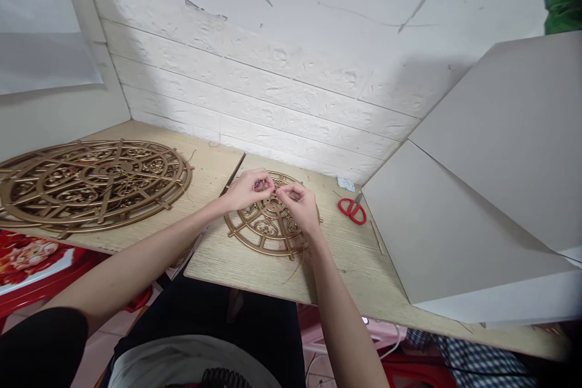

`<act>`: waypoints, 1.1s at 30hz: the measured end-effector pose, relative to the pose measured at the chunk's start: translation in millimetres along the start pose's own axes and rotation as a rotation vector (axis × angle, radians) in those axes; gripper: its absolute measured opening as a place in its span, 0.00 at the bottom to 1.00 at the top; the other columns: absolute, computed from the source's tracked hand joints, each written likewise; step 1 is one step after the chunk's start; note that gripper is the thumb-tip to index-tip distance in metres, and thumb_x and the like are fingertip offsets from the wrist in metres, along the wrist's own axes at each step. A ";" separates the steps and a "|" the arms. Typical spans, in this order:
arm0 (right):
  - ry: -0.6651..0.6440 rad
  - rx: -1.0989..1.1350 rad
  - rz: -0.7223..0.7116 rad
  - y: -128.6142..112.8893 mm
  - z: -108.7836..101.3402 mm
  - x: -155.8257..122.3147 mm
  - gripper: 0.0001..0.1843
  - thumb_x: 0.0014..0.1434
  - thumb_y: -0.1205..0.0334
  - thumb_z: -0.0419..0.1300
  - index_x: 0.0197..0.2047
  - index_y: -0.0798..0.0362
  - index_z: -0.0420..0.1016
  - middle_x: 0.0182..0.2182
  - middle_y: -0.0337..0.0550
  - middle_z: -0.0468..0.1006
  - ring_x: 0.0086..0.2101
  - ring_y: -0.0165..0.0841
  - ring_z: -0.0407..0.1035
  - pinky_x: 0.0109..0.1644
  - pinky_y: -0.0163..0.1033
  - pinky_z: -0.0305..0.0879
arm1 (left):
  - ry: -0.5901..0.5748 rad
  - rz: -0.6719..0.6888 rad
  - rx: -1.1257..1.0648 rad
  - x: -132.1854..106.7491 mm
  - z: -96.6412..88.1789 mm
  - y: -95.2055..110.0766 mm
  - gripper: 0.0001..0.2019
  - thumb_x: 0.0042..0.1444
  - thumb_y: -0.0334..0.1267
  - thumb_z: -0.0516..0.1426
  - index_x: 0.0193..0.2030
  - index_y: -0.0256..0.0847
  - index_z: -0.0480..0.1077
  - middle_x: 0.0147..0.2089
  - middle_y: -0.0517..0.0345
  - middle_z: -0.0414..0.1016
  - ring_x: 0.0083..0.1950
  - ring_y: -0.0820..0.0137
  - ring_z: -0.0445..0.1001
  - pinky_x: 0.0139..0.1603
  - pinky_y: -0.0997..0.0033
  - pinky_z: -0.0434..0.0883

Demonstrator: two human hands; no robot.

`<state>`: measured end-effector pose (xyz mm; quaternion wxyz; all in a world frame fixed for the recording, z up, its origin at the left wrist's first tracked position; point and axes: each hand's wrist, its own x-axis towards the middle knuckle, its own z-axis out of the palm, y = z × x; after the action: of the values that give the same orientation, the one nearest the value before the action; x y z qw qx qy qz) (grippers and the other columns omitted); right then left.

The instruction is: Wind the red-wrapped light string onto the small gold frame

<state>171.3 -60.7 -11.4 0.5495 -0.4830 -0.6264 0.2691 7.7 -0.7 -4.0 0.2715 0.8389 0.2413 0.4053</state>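
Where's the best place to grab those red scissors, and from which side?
Probably by the red finger loops, coming from the near side with the right hand, which is closer. The loops face the near side, while the blades point away, toward the white panel.

Left arm (pixel 159 257): slanting in from 8 o'clock, forearm pointing toward 2.
Left hand (pixel 245 192): facing 3 o'clock, thumb and forefinger pinching.
Right arm (pixel 339 297): leaning in from 5 o'clock.
Right hand (pixel 300 204): facing 10 o'clock, also pinching.
Fingertips (pixel 282 194): nearly meeting, hands bending inward.
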 end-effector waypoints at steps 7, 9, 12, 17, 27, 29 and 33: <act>0.007 0.024 0.036 -1.0 -1.1 -0.3 0.10 0.49 0.57 0.62 0.29 0.56 0.74 0.24 0.39 0.72 0.24 0.27 0.62 0.28 0.33 0.59 | 0.030 -0.022 0.008 0.2 0.6 -0.6 0.04 0.49 0.33 0.54 0.30 0.37 0.69 0.30 0.60 0.68 0.28 0.76 0.62 0.30 0.75 0.60; 0.010 0.024 0.044 -1.3 -1.9 -0.3 0.10 0.49 0.56 0.62 0.29 0.56 0.74 0.24 0.39 0.72 0.24 0.27 0.62 0.28 0.33 0.59 | 0.044 -0.033 0.001 0.4 0.3 0.3 0.04 0.50 0.34 0.54 0.30 0.36 0.69 0.29 0.60 0.68 0.28 0.76 0.62 0.30 0.75 0.60; 0.016 0.023 0.045 -2.0 -2.5 -0.5 0.11 0.50 0.56 0.62 0.30 0.56 0.75 0.24 0.39 0.73 0.25 0.28 0.63 0.29 0.33 0.60 | 0.046 -0.052 -0.027 0.5 -0.9 2.6 0.06 0.52 0.37 0.54 0.32 0.36 0.69 0.30 0.60 0.69 0.29 0.75 0.63 0.31 0.74 0.61; 0.057 0.077 0.101 -4.3 -1.7 -0.6 0.11 0.49 0.55 0.63 0.29 0.56 0.75 0.23 0.39 0.73 0.24 0.28 0.63 0.30 0.34 0.60 | 0.082 -0.161 -0.191 0.2 -0.5 1.5 0.13 0.54 0.42 0.53 0.44 0.39 0.67 0.34 0.59 0.70 0.30 0.74 0.64 0.31 0.74 0.61; 0.259 0.331 0.095 1.5 -9.1 6.0 0.12 0.45 0.55 0.65 0.30 0.54 0.75 0.29 0.39 0.75 0.28 0.28 0.65 0.33 0.34 0.61 | 0.224 -0.349 -0.936 5.7 3.3 10.6 0.17 0.50 0.29 0.50 0.48 0.37 0.56 0.44 0.48 0.74 0.31 0.74 0.67 0.36 0.68 0.66; 0.263 0.373 0.090 2.3 -9.7 6.3 0.11 0.44 0.56 0.66 0.29 0.54 0.76 0.30 0.39 0.76 0.30 0.28 0.66 0.37 0.36 0.63 | 0.215 -0.384 -1.039 5.9 1.3 15.4 0.17 0.50 0.28 0.52 0.47 0.39 0.53 0.44 0.47 0.75 0.32 0.74 0.69 0.38 0.67 0.66; 0.253 0.387 0.104 1.0 -9.5 5.7 0.11 0.43 0.56 0.67 0.30 0.53 0.77 0.30 0.40 0.77 0.34 0.32 0.69 0.43 0.39 0.64 | 0.082 -0.391 -1.096 3.7 -1.2 19.8 0.20 0.52 0.29 0.57 0.45 0.43 0.48 0.45 0.47 0.76 0.34 0.73 0.73 0.43 0.63 0.68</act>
<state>181.0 -57.0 -7.5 0.6912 -0.4301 -0.4637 0.3496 12.5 -12.7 11.6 0.7264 0.4992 0.1572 0.4456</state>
